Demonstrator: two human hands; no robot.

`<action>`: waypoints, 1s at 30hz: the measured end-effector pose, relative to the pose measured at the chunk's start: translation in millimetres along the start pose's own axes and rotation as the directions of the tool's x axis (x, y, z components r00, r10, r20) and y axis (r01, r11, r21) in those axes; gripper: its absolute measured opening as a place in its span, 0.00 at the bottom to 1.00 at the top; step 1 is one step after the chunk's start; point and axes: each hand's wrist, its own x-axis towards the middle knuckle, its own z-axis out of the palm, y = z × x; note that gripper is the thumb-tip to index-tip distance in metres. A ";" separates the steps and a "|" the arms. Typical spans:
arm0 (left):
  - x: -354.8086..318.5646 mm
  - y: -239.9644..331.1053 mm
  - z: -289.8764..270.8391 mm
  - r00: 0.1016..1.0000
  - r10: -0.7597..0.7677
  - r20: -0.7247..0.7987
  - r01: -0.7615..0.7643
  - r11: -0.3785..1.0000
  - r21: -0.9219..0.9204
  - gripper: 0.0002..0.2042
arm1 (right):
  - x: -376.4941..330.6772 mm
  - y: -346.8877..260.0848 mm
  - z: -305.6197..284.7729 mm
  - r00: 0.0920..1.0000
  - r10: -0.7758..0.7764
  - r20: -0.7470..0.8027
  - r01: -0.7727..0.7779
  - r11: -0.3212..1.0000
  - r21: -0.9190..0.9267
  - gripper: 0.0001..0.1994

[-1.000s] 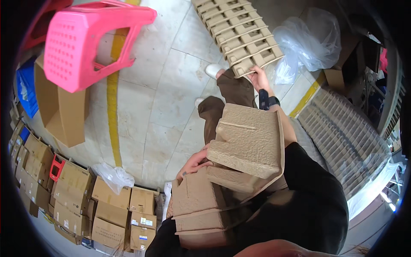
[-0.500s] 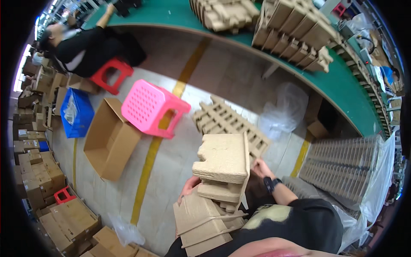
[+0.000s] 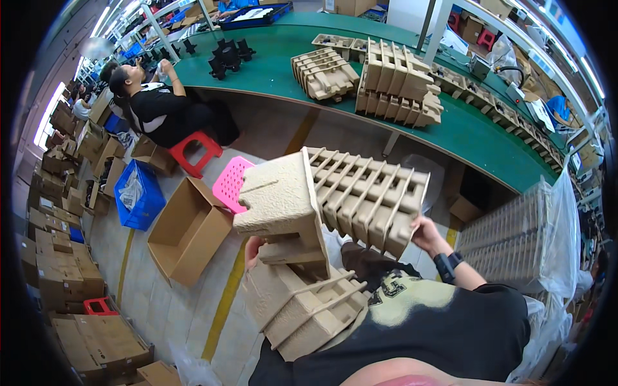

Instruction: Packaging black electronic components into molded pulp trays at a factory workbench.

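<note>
A long nested stack of beige moulded-pulp trays [image 3: 370,199] spans the space in front of me. At its right end my right hand [image 3: 428,235] is closed round the edge. Toward the left stands a bulky pulp tray block [image 3: 277,193], with another ribbed pulp piece [image 3: 302,309] tilted below it against my shirt. My left hand [image 3: 253,251] shows only in part, closed on the left side of these trays; its other fingers are hidden behind them. Whether all the pieces form one stack I cannot tell.
More pulp tray stacks [image 3: 399,80] and black parts [image 3: 225,58] are on the green bench [image 3: 270,77] ahead. A pink stool [image 3: 232,183], an open carton [image 3: 187,231] and a blue bin [image 3: 138,196] stand left. A person [image 3: 154,109] sits beyond. Plastic-wrapped trays [image 3: 505,238] stand right.
My right hand has lifted the long tray stack up and swung it level beside the block. The view has tilted up, showing more of the bench.
</note>
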 end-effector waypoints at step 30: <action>41.8 20.9 -14.6 0.955 -0.214 0.205 0.219 0.976 -0.006 0.28 | -132.5 -96.4 -17.7 0.942 -0.069 -0.327 0.043 0.995 -0.087 0.16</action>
